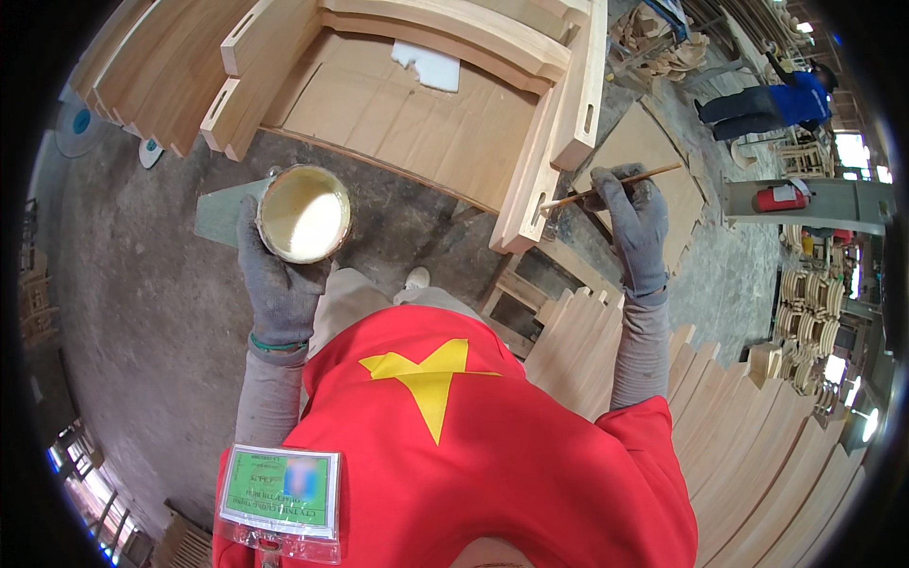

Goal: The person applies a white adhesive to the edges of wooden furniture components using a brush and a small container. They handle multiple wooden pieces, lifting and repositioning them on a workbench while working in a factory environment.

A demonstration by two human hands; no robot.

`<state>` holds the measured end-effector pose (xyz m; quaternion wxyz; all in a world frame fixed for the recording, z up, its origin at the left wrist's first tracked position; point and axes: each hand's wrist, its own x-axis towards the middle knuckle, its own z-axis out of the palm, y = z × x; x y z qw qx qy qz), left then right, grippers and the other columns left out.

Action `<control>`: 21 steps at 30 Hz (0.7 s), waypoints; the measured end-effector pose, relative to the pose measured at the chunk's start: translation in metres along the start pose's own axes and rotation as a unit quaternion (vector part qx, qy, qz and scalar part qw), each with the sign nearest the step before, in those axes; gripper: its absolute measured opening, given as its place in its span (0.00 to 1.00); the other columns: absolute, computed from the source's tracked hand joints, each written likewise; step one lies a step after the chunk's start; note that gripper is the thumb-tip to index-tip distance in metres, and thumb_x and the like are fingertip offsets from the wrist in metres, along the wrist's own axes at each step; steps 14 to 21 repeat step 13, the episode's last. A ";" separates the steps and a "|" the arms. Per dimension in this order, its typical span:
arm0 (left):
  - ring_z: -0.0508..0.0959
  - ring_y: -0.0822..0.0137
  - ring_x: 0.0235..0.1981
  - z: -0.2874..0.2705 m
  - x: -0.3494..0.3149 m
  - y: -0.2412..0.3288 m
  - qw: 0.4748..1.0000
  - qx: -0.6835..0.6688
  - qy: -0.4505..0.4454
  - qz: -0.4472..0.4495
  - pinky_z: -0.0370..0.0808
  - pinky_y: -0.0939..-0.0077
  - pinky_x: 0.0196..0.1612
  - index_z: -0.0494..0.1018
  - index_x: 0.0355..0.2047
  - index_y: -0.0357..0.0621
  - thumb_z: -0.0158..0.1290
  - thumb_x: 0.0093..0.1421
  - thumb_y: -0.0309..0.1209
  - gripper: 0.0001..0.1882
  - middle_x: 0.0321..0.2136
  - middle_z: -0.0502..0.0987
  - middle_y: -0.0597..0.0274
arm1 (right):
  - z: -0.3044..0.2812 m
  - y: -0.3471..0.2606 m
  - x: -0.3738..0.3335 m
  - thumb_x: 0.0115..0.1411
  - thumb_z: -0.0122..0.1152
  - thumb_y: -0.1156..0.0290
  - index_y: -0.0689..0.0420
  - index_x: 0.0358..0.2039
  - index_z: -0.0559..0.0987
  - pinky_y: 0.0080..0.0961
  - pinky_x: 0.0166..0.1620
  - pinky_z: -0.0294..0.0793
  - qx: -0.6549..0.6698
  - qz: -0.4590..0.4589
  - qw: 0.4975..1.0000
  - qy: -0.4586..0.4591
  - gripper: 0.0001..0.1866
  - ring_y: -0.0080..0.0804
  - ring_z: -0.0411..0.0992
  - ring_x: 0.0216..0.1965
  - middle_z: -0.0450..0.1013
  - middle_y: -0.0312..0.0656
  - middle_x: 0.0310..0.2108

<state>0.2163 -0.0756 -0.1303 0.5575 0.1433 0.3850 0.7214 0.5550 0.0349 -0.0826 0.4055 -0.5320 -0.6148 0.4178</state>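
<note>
My left hand [275,293], in a grey glove, is wrapped round a round can [346,220] of creamy, glue-like liquid [305,222]. A flat grey-green piece [218,216] sticks out to the left behind the can; whether I hold it too is unclear. My right hand [636,227], also gloved, is closed on a thin wooden stick [663,171] with a pale tip. That tip is at the slotted end of a light wooden rail [519,227]; I cannot tell if it touches. Another slotted rail end [574,142] lies just beyond.
Wooden boards [161,76] stand at the far left. Cardboard [417,118] with a white scrap [431,66] lies between the rails. Stacked wooden parts [739,445] fill the near right. A red extinguisher [782,197] and a person in blue [795,102] are at the right.
</note>
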 end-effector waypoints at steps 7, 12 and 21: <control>0.64 0.56 0.53 0.004 0.001 0.001 1.000 -0.025 -0.011 0.007 0.67 0.54 0.52 0.56 0.56 0.45 0.32 0.64 0.40 0.22 0.53 0.61 0.57 | 0.004 -0.011 -0.005 0.56 0.56 0.68 0.65 0.30 0.74 0.17 0.28 0.71 -0.075 0.028 0.996 -0.040 0.10 0.21 0.71 0.24 0.73 0.39 0.21; 0.64 0.55 0.53 -0.004 0.003 -0.003 0.961 0.251 -0.030 0.115 0.68 0.53 0.51 0.56 0.56 0.46 0.33 0.64 0.39 0.21 0.54 0.60 0.58 | 0.003 -0.008 -0.009 0.55 0.56 0.67 0.64 0.31 0.75 0.17 0.29 0.71 -0.062 0.027 0.997 -0.033 0.11 0.21 0.71 0.24 0.73 0.40 0.21; 0.64 0.55 0.53 -0.004 0.003 -0.003 0.961 0.251 -0.030 0.115 0.68 0.53 0.51 0.56 0.56 0.46 0.33 0.64 0.39 0.21 0.54 0.60 0.58 | 0.003 -0.007 -0.008 0.55 0.56 0.67 0.64 0.31 0.75 0.18 0.29 0.71 -0.054 0.028 0.998 -0.029 0.11 0.21 0.71 0.24 0.73 0.40 0.22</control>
